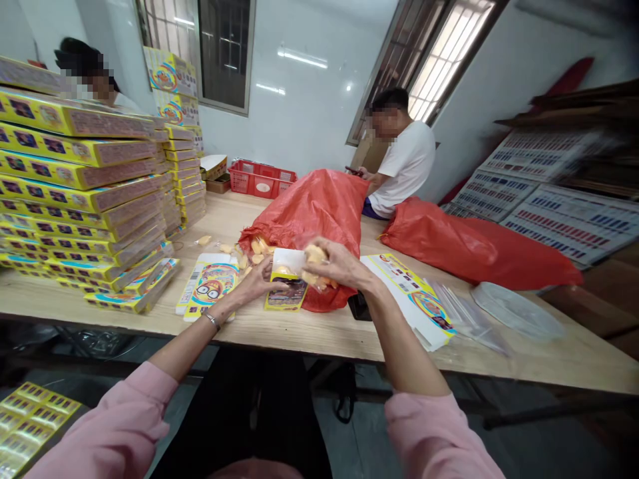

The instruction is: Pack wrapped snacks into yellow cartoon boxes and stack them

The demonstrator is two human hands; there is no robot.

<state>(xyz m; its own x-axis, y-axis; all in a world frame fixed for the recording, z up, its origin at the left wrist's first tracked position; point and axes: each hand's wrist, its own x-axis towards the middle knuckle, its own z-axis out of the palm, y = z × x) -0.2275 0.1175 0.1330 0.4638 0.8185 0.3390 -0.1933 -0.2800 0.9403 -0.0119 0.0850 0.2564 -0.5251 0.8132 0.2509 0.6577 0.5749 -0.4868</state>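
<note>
the left hand (259,283) grips an open yellow-and-white cardboard box (287,299) on the wooden tabletop (309,334); the right hand (339,263) clutches clear-wrapped, pale-yellow pieces (314,255) by its opening. it seems partly filled; stacked yellow cartons (127,179) look done, loose wrapped pieces (257,247) lie by the red plastic sack (319,199).

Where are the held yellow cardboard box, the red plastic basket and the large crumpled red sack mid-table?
Held yellow cardboard box (286,300), head view: printed panel.
Red plastic basket (262,181), head view: front wall.
Large crumpled red sack (322,209), head view: upper surface.

2 hands (253,285), 2 bkgd ppl (412,150), 1 crate (259,179)
</note>
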